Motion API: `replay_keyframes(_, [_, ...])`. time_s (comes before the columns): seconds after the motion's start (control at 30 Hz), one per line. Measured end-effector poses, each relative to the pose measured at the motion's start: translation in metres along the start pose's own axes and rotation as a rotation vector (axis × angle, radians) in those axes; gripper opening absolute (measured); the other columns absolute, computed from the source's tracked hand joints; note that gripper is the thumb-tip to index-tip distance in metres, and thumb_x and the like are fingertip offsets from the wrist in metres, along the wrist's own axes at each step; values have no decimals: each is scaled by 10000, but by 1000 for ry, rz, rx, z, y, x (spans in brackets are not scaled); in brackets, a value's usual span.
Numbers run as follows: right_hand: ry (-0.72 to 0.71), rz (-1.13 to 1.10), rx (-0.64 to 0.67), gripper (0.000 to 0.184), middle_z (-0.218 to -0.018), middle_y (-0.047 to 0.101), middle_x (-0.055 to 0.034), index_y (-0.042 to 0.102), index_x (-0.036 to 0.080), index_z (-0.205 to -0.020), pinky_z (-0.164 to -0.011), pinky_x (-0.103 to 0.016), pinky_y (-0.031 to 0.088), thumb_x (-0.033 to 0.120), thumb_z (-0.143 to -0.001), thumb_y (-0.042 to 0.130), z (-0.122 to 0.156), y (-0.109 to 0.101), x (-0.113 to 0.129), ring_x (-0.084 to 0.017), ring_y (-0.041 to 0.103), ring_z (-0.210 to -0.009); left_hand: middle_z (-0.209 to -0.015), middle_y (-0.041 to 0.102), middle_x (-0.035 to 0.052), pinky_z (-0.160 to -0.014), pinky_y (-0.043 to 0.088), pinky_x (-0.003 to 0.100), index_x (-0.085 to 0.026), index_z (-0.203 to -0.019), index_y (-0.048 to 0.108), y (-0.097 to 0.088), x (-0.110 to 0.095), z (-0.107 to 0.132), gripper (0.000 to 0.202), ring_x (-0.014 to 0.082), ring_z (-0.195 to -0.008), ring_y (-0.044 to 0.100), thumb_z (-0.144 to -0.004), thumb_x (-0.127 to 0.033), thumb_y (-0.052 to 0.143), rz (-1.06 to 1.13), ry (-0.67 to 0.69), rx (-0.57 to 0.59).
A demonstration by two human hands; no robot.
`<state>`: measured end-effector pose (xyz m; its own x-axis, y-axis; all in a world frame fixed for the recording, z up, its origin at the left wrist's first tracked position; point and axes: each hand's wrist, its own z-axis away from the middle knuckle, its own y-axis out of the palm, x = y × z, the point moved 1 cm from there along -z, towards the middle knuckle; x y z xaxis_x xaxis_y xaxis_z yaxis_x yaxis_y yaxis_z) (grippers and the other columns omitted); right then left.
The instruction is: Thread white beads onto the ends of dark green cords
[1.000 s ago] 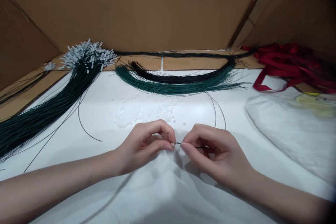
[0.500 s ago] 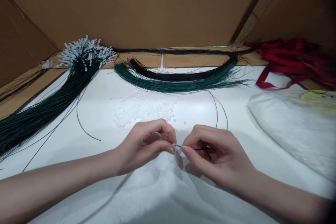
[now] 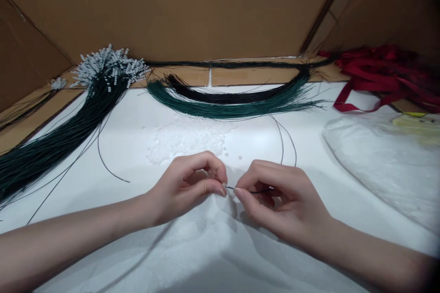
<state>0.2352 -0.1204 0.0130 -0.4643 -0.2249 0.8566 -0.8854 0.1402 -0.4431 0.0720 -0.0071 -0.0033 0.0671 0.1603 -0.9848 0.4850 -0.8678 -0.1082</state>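
A thin dark wire bridges the short gap between my two hands. My right hand pinches it between thumb and forefinger, and part of it shows under the curled fingers. My left hand is closed in a pinch at the wire's tip, on a tiny white bead mostly hidden by the fingertips. Just beyond my hands, loose white beads lie spread over the white table surface.
At the left lies a thick bundle of green wires with white beaded ends. Bare green wires and black wires curve along the back. Red ribbon and a clear plastic bag lie right. Cardboard walls enclose the surface.
Both hands keep their pinch on the wire and bead. The whole view has shifted slightly, and the hands appear a little further left and up.
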Motion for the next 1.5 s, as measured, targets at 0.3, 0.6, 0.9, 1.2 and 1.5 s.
replay_keyframes(0.3, [-4,5,-9,158,-599,499,16,574,203,-708,-416,-242,293,122,-842,594,0,1,-1,-94,396,-504,-772,594,-2,-630,462,176,-154,-834,612,1,-1,1,65,78,-683,555,-866,-128,662,14,-8,-10])
replay_keyframes(0.6, [-37,12,-18,155,-611,486,25,576,194,-716,-426,-238,297,106,-839,603,-1,0,1,-84,386,-515,-776,591,-21,-629,442,148,-162,-842,615,1,0,-1,64,55,-690,543,-872,-135,665,51,-20,-3])
replay_keyframes(0.9, [-28,6,-10,153,-616,482,27,579,196,-720,-427,-244,295,101,-839,605,0,-1,1,-87,386,-517,-775,589,-18,-638,445,153,-157,-846,616,1,-2,1,65,59,-696,543,-868,-115,660,58,-15,0])
replay_keyframes(1.2, [-59,15,-25,156,-620,490,29,598,184,-733,-432,-231,308,72,-842,591,2,0,0,-81,390,-521,-775,593,-11,-628,459,157,-150,-837,604,2,-3,1,112,67,-683,558,-847,-48,649,75,-36,1])
replay_keyframes(1.5, [-109,29,-54,174,-627,499,25,608,190,-758,-461,-235,323,37,-837,586,2,2,1,-82,413,-540,-776,600,-16,-638,475,141,-154,-841,607,3,-2,2,86,58,-690,571,-864,-84,652,63,-13,-1])
